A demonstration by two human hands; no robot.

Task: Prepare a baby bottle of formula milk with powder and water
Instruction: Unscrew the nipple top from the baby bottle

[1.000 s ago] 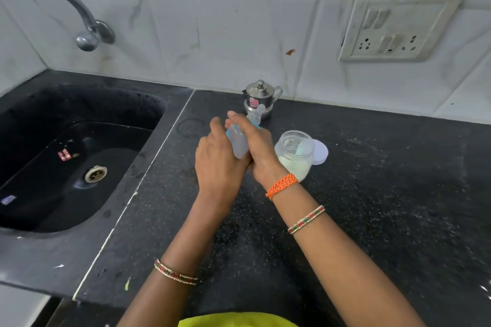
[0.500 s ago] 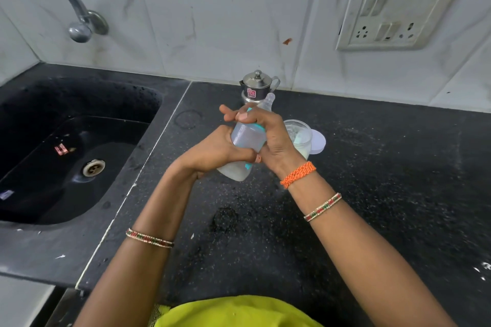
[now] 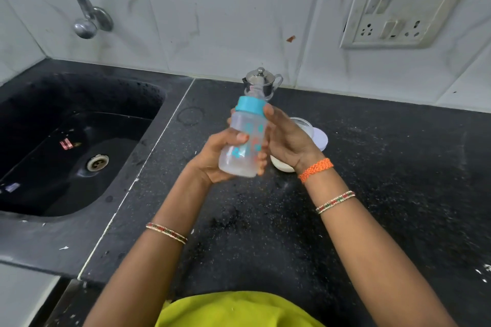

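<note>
A clear baby bottle [image 3: 244, 141] with a blue screw ring, a teat and blue and orange prints is held above the black counter, nearly upright and leaning slightly left. A little cloudy white liquid sits in its base. My left hand [image 3: 215, 159] grips the lower body from the left, thumb across the front. My right hand [image 3: 289, 138] holds the upper part from the right, thumb by the blue ring. Behind my right hand stands an open glass jar of white powder [image 3: 283, 166], largely hidden.
The jar's white lid [image 3: 320, 138] lies on the counter [image 3: 372, 180] just right of it. A small lidded steel pot [image 3: 265, 81] stands by the tiled wall. A black sink [image 3: 79, 141] with a wall tap [image 3: 85, 16] is at the left. A socket panel [image 3: 398, 13] is on the wall.
The bottle has come up and toward me and turned more upright. My right hand has slid from over the top to the bottle's right side, uncovering the blue ring.
</note>
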